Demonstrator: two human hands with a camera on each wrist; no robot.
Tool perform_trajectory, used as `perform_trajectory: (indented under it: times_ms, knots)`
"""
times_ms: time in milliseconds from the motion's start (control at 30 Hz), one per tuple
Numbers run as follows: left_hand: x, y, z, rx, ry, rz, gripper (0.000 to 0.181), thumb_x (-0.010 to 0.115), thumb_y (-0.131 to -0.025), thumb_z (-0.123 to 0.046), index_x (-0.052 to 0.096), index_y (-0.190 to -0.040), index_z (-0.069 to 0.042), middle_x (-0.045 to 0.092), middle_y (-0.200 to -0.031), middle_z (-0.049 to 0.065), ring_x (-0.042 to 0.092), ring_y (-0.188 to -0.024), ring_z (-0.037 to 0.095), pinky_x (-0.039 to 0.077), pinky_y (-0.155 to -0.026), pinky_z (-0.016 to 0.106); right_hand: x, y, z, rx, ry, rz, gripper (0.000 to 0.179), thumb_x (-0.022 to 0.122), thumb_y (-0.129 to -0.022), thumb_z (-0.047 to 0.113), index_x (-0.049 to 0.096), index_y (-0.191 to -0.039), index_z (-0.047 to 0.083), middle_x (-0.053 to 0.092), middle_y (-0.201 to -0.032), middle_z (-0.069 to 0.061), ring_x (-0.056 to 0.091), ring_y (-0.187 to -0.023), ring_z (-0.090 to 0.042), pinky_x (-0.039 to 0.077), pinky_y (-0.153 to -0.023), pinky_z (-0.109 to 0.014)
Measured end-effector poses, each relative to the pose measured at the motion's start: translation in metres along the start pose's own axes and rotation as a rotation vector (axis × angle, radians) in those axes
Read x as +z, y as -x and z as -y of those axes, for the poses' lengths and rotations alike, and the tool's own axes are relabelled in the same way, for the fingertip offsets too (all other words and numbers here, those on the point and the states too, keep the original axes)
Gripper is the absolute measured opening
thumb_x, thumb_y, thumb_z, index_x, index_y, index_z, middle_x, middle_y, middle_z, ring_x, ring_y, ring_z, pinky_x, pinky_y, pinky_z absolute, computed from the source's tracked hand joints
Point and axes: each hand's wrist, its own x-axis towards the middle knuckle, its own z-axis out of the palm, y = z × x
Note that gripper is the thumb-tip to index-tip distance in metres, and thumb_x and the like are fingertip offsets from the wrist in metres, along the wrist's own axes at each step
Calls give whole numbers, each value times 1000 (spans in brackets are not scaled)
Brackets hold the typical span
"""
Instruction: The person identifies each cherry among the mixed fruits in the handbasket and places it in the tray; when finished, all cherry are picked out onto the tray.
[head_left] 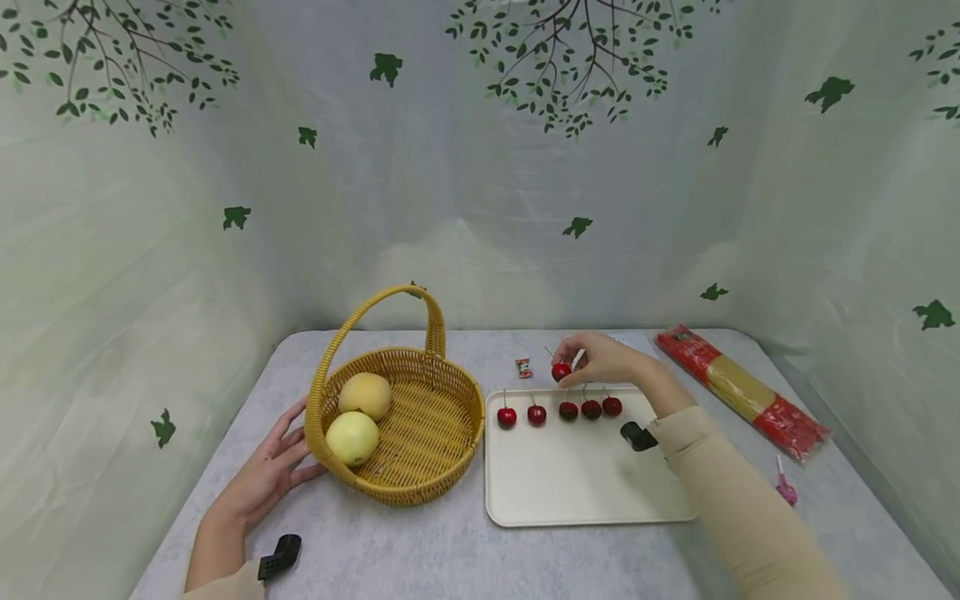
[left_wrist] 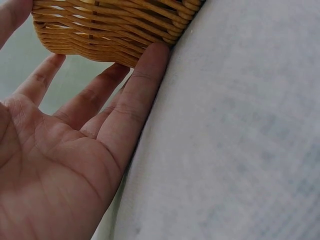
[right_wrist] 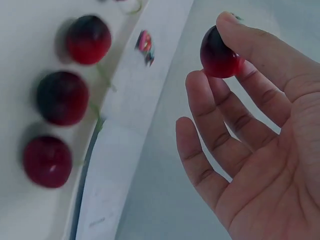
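Observation:
My right hand (head_left: 600,360) pinches a dark red cherry (right_wrist: 218,54) between thumb and fingers, just above the far edge of the white tray (head_left: 570,492). Several more cherries with stems (head_left: 567,411) lie in a row along that edge, two at the left and a closer group at the right. With fingers spread and fairly straight, my left hand (head_left: 264,471) touches the outer left side of the yellow woven basket (head_left: 427,433). In the left wrist view its fingertips meet the weave (left_wrist: 110,30). Inside the basket sit a yellowish round fruit (head_left: 365,395) and a pale green one (head_left: 352,439).
A small wrapped candy (head_left: 523,367) lies behind the tray. To the right are a long red-and-yellow packet of what looks like noodles (head_left: 738,387) and a pink lollipop (head_left: 785,487). Pale curtains with leaf prints (head_left: 480,208) surround the table (head_left: 390,550).

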Motion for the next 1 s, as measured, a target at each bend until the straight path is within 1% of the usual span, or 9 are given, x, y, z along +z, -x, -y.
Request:
perform_trajectory:
  times_ms: [200, 267, 400, 500, 600, 767, 900, 1000]
  knots:
    - [-1, -1, -1, 11, -11, 1, 71, 43, -116, -9, 10, -173, -35, 57, -148, -18, 62, -130, -2, 61, -101, 31, -8, 20, -30, 81, 5, -65, 32, 87, -92, 23, 74, -118, 11, 72, -116, -8, 68, -100, -22, 61, -87, -34]
    - [-1, -1, 0, 11, -5, 7, 71, 42, -116, -8, 10, -173, -36, 57, -148, -18, 62, -131, -2, 61, -102, 31, -11, 28, -39, 101, -5, -75, 32, 87, -93, 23, 74, -120, 10, 71, -117, -9, 68, -101, -22, 62, -88, -34]
    - [-1, -1, 2, 12, 1, 8, 71, 42, -116, -8, 9, -173, -36, 57, -148, -18, 62, -131, -2, 61, -102, 32, -14, 43, -57, 146, -25, -87, 33, 86, -94, 21, 73, -121, 8, 70, -116, -11, 66, -101, -23, 61, -86, -32]
    - [-1, 0, 3, 9, 0, 3, 71, 42, -116, -8, 9, -173, -35, 57, -148, -18, 62, -131, -2, 61, -102, 31, -13, 54, -69, 181, -21, -102, 34, 87, -93, 21, 73, -121, 7, 70, -115, -10, 64, -102, -23, 58, -84, -32]
    - [-1, 1, 4, 4, 1, 1, 71, 42, -116, -8, 9, -173, -35, 57, -147, -18, 62, -131, -2, 61, -101, 31, -9, 63, -79, 210, -18, -114, 35, 88, -91, 23, 73, -120, 8, 70, -114, -9, 64, -103, -24, 58, -86, -33]
    - [-1, 1, 4, 8, 7, 1, 71, 42, -116, -8, 9, -173, -35, 57, -148, -17, 62, -131, -2, 61, -101, 31, -2, 74, -94, 250, -9, -126, 37, 89, -90, 24, 73, -119, 8, 70, -113, -9, 63, -105, -26, 58, -88, -37]
    - [-2, 0, 3, 12, 5, 5, 71, 42, -116, -8, 10, -173, -35, 57, -148, -16, 62, -131, -1, 61, -102, 32, 3, 79, -100, 272, -4, -116, 39, 89, -90, 23, 73, -121, 6, 71, -113, -10, 63, -103, -26, 57, -87, -35]
    - [-2, -3, 3, 15, -3, 3, 71, 43, -116, -8, 11, -173, -35, 57, -148, -16, 62, -131, -1, 61, -101, 31, 6, 81, -102, 281, -5, -122, 41, 90, -89, 24, 73, -123, 5, 71, -110, -10, 61, -100, -25, 56, -85, -31]
